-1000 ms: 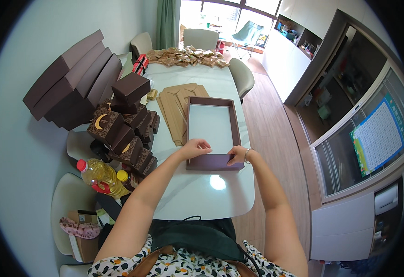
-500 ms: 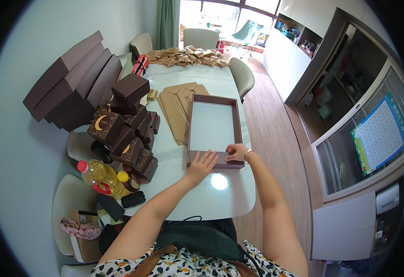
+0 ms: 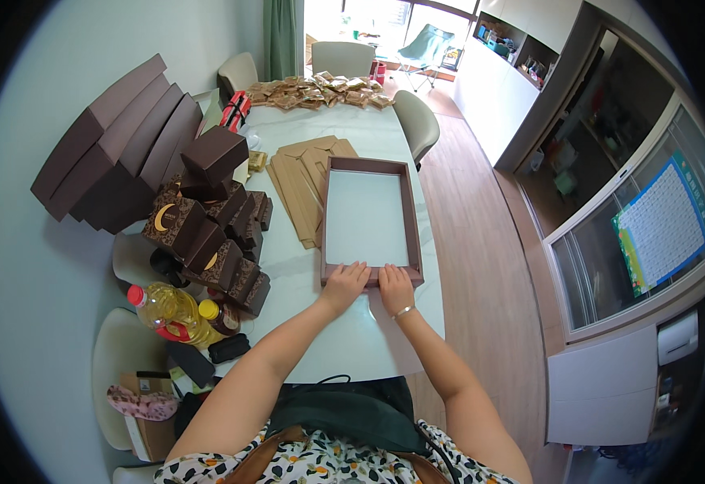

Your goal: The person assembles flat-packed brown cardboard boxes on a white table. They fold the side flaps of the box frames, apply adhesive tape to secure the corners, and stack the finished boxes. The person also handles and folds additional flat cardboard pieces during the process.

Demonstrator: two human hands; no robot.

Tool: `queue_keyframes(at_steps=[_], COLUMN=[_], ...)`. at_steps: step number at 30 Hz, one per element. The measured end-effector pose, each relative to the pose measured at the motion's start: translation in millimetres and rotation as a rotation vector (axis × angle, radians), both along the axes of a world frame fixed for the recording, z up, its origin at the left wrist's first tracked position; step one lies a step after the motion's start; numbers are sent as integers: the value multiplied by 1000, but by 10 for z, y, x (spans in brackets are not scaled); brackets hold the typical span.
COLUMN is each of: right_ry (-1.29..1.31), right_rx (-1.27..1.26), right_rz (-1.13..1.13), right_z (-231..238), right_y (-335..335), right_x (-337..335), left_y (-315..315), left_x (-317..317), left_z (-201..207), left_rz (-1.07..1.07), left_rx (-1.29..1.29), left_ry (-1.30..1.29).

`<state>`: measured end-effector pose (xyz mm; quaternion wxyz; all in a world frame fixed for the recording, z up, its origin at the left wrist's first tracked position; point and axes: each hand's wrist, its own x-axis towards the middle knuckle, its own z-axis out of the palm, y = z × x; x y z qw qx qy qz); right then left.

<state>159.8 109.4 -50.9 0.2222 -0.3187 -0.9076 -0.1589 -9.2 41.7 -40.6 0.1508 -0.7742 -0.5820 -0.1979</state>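
Observation:
A shallow brown cardboard box tray [image 3: 413, 222] with a pale inside lies open on the white table [image 3: 296, 355]. My left hand [image 3: 344, 289] grips its near wall, fingers bent over the upper edge. Close beside it, my right hand [image 3: 397, 289], with a bracelet at the wrist, holds the same wall in the same way. Both thumbs are mostly hidden. Left of the tray, flat kraft cardboard pieces [image 3: 294, 198] lie partly on top of one another.
Small dark brown boxes [image 3: 215, 153] are piled on the left, with larger brown trays [image 3: 118, 137] stacked behind. An oil bottle [image 3: 171, 310], a yellow-capped jar [image 3: 222, 319] and a black pouch [image 3: 229, 348] stand nearer. Gold packets [image 3: 320, 91] cover the far end. A chair [image 3: 415, 125] is at right.
My right hand has moved left from the tray's near right corner to beside my left hand. The flap that lay inward at the near end now looks folded down against the wall.

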Motion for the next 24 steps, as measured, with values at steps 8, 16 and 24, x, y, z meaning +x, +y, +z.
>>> queue_keyframes(at_steps=[8,16,24], right_ry=[-135,-337,-122], right_rx=[-273,-534,-204], right_rz=[17,90,19], right_z=[321,502,194], right_y=[66,234,-64], right_x=[-27,-14,9], left_y=[-20,-57,33], left_x=[53,51,-537], left_z=[115,599,161], left_rz=[69,188,608], left_rx=[-48,84,-538], left_ry=[-43,-284,-1031])
